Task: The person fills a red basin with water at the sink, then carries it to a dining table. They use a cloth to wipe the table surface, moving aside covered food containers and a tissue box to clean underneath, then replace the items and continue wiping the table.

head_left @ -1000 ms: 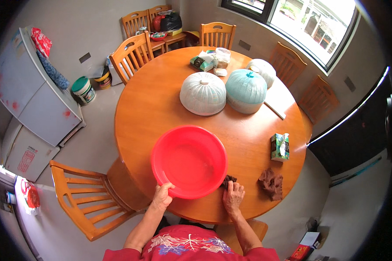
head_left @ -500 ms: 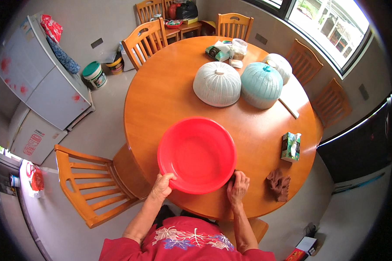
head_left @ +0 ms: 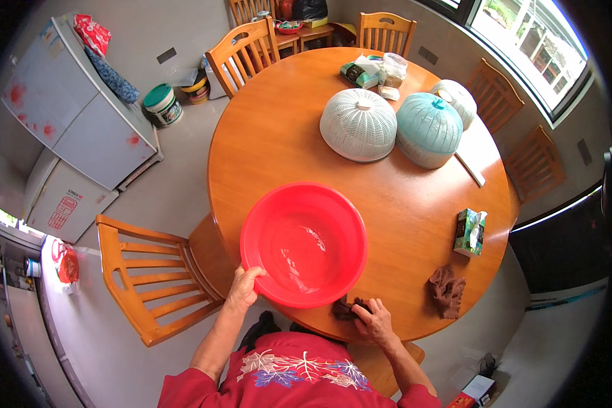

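Note:
A red plastic basin (head_left: 304,248) stands at the near edge of the round wooden table (head_left: 272,146). Its inside shows bright wavy glints, perhaps from water. My left hand (head_left: 243,288) grips the basin's near left rim, thumb over the top. Just right of the basin, my right hand (head_left: 374,319) presses its fingers onto a dark brown cloth (head_left: 345,309), bunched on the tabletop and partly hidden by the hand and the rim. A second brown cloth (head_left: 447,291) lies crumpled farther right, apart from both hands.
A tissue box (head_left: 469,232) stands near the right edge. Toward the back are a white mesh food cover (head_left: 358,126), a blue-green one (head_left: 428,129), and a plastic jar (head_left: 392,69). One wooden chair (head_left: 149,279) is close on the left; a fridge (head_left: 81,102) stands beyond it.
The basin has shifted slightly left relative to the table, with glints now inside. My right hand, earlier beside the basin, is now on a dark cloth that was not visible before. The view has shifted.

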Tool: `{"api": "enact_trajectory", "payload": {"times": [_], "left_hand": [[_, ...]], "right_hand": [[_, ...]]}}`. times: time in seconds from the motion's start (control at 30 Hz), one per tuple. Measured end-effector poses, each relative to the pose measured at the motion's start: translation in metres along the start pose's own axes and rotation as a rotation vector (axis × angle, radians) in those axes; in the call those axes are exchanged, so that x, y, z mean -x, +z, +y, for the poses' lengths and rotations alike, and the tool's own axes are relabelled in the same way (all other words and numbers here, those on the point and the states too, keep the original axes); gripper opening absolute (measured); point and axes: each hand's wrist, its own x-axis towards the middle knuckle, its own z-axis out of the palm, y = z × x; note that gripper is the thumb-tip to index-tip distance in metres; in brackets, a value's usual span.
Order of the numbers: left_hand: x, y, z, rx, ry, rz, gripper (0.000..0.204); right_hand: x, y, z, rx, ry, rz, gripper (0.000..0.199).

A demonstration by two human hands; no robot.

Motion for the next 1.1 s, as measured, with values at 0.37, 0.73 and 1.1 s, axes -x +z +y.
{"api": "enact_trajectory", "payload": {"times": [0.37, 0.73, 1.1], "left_hand": [[-0.003, 0.032, 0.001, -0.304, 0.556, 0.210, 0.042], [-0.007, 0.033, -0.007, -0.256, 0.658, 0.326, 0.034], [-0.010, 0.038, -0.009, -0.323, 0.663, 0.260, 0.045]], "right_hand": [[-0.098, -0.073, -0.022, -0.546, 0.113, 0.541, 0.025], [-0.079, -0.029, -0.047, -0.205, -0.003, 0.301, 0.033], [-0.127, -0.028, -0.076, 0.097, -0.376, 0.286, 0.026]]}}
